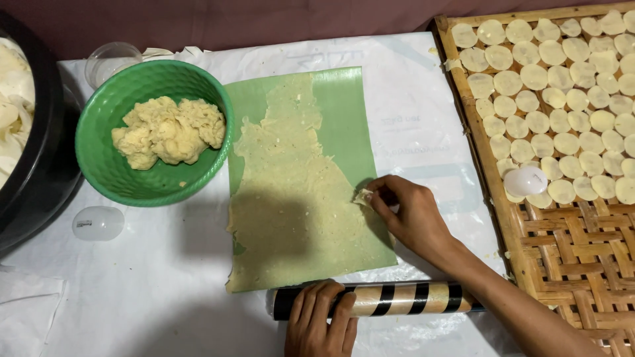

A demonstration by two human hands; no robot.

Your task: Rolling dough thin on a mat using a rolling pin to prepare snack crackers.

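A thin sheet of pale dough (pixel 291 192) lies rolled out on a green mat (pixel 340 112) in the middle of the white cloth. My right hand (pixel 410 215) pinches a small scrap of dough (pixel 362 196) at the sheet's right edge. My left hand (pixel 321 324) rests on a rolling pin (pixel 397 299) with black and cream stripes, lying just below the mat. A green bowl (pixel 109 165) at the left holds a lump of dough (pixel 169 130).
A woven bamboo tray (pixel 562 244) at the right carries several small dough discs (pixel 542 99) and a white round cutter (pixel 526 180). A black pot (pixel 40 178) stands at the far left. A clear cup (pixel 109 61) and a clear lid (pixel 98 223) lie near the bowl.
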